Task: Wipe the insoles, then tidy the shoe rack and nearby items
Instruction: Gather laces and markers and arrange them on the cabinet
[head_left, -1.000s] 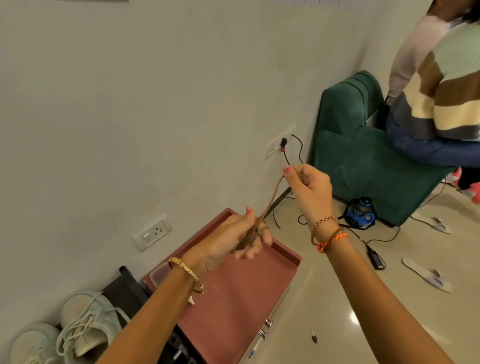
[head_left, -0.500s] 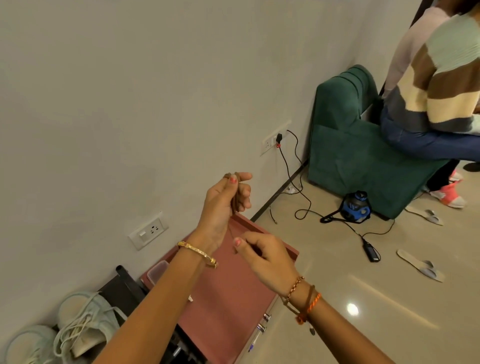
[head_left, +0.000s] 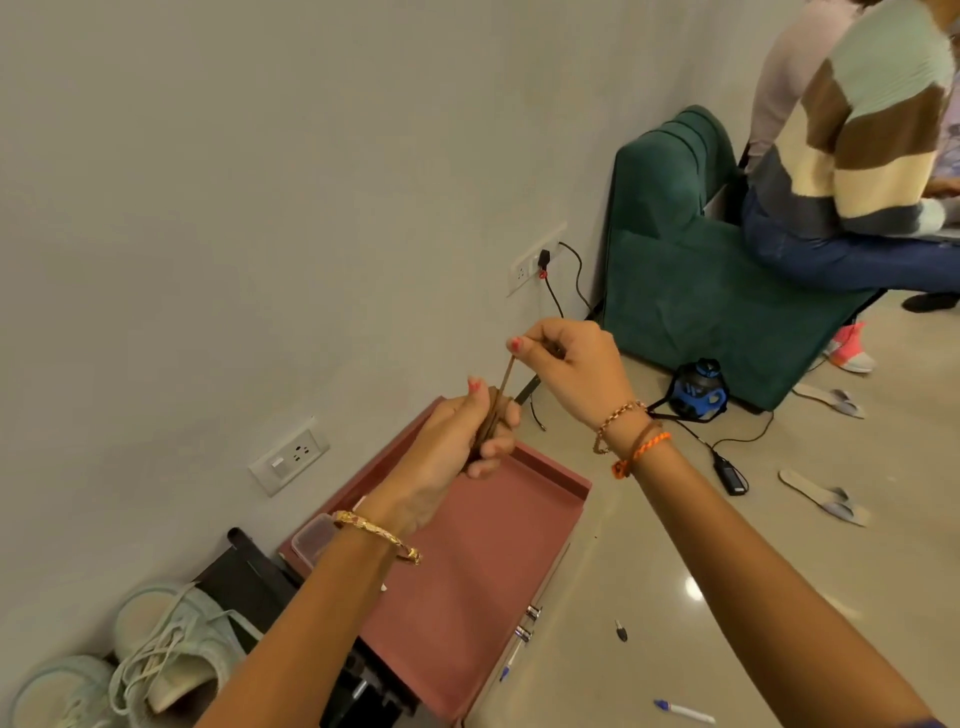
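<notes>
A thin brown shoelace (head_left: 505, 375) runs between my two hands above the pink tray. My left hand (head_left: 462, 441) grips a folded bundle of the lace in its curled fingers. My right hand (head_left: 569, 366) is higher and to the right, and pinches the free end, which is pulled fairly taut. The pink tray-like top (head_left: 566, 480) of a low unit lies under my hands by the wall. A pair of pale mint sneakers (head_left: 156, 654) sits at the lower left, next to a black shoe rack (head_left: 249, 577).
A small clear lidded box (head_left: 311, 540) sits at the tray's near corner. Pens (head_left: 685, 712) and a small cap lie on the floor. A green sofa (head_left: 691, 280) with seated people stands at right, with a blue bottle (head_left: 698, 389), cables, a charger and flat sandals (head_left: 826, 496) nearby.
My right hand has risen from below the left hand to up and right of it, drawing out a length of lace. My left hand has lowered slightly, holding the bundle.
</notes>
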